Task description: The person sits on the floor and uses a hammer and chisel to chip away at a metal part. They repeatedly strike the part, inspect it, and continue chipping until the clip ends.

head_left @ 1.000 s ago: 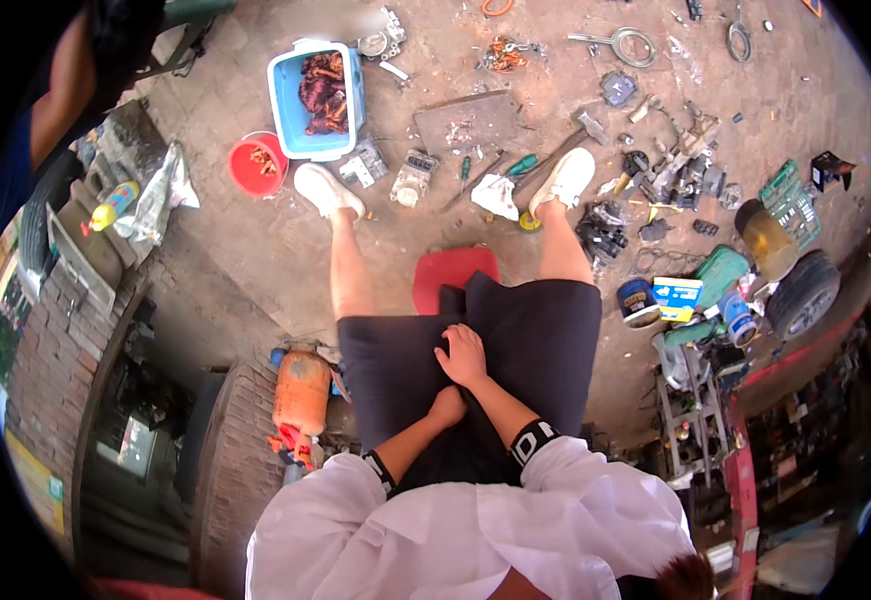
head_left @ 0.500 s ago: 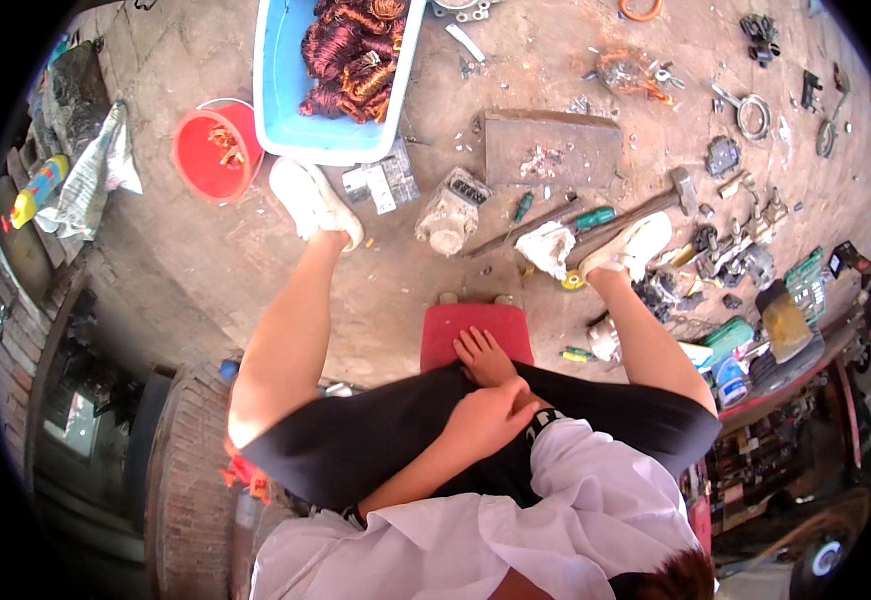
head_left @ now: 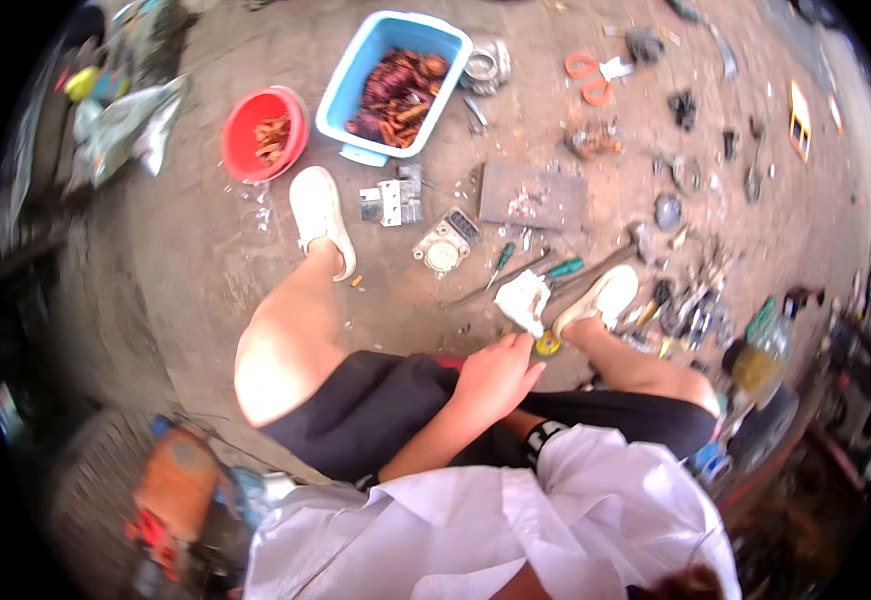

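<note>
Reaching over my lap, my left hand [head_left: 496, 378] has loosely bent fingers and its thumb held apart, with nothing visible in it. Its fingertips point toward a crumpled white rag [head_left: 523, 302] and a small yellow tape roll [head_left: 548, 344] on the floor, apart from both as far as I can see. My right forearm, with a black-and-white wristband [head_left: 546, 436], passes beneath the left hand. My right hand itself is hidden there. A sliver of a red stool [head_left: 448, 362] shows between my legs.
Ahead stand a blue tub [head_left: 334, 105] of copper wire coils [head_left: 401, 95] and a red bucket [head_left: 294, 150]. A cast metal part [head_left: 444, 252], a flat metal block [head_left: 534, 197], green-handled screwdrivers [head_left: 564, 268], a hammer [head_left: 642, 240] and orange-handled scissors [head_left: 596, 92] lie about.
The view has shifted and tilted. My left hand has moved forward, toward the rag. My right hand, which lay on the red stool, is now out of sight, and the stool is mostly covered.
</note>
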`<state>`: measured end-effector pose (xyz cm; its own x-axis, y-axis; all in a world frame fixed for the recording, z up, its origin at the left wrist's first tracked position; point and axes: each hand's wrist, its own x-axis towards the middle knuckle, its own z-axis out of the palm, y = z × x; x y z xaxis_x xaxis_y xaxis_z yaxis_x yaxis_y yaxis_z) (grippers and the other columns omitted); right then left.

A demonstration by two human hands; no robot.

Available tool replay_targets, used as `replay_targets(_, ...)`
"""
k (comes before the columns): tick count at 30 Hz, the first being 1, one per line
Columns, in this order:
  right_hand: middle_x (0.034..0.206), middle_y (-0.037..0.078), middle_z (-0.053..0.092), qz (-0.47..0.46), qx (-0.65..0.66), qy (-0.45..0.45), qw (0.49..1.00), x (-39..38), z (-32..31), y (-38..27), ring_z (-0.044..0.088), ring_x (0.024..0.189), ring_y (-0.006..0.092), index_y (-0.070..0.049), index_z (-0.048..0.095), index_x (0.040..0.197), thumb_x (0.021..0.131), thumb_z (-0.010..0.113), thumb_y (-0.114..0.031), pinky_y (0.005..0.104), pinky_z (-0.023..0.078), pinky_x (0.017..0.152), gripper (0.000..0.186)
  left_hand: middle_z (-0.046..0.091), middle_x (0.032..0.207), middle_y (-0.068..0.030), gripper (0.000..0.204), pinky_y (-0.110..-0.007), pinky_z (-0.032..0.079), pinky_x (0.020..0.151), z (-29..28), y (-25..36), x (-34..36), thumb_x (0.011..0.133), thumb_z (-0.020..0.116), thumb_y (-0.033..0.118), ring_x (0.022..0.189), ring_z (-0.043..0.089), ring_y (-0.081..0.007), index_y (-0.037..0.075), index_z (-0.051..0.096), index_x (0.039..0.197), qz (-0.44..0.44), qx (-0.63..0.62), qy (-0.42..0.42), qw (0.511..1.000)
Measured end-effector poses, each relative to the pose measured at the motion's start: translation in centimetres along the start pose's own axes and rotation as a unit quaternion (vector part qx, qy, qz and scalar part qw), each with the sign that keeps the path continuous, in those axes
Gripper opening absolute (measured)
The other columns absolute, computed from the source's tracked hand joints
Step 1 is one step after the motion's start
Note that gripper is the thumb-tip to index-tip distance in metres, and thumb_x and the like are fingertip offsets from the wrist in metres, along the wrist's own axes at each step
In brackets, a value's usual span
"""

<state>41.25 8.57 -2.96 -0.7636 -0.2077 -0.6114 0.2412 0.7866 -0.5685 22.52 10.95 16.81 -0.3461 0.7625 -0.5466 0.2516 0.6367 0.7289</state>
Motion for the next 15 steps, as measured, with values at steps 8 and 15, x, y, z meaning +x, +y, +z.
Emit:
replay_targets(8, 0.114, 0.019, 0.052, 0.219, 0.113, 0.113, 0.963, 1.8, -4.9, -1.8, 0.048, 0.109, 0.0319, -0.005, 0.047, 0.116, 0.085, 0.047, -0.032, 0.0401, 0.038, 0.092, 0.041, 0.061, 0.089, -0.0178, 0.023, -0.044, 0.048, 0.073, 5.4, -4.7, 0.6, 0.077, 0.055, 0.021, 0.085, 0.059, -0.0330, 0.001, 0.060, 0.086, 0.056, 0.184, 0.041, 0.980)
replay_targets(15, 0.097, 0.018, 0.062, 0.304, 0.220, 0.311, 0.873, 0.8, -10.5, 0.5, 0.059, 0.092, 0.0345, -0.005, 0.058, 0.099, 0.084, 0.048, -0.033, 0.0422, 0.046, 0.080, 0.033, 0.062, 0.084, -0.0200, 0.025, -0.043, 0.047, 0.073, 9.4, -14.5, 5.2, 0.074, 0.056, 0.023, 0.082, 0.059, -0.0344, 0.001, 0.063, 0.082, -0.016, 0.089, 0.155, 0.984)
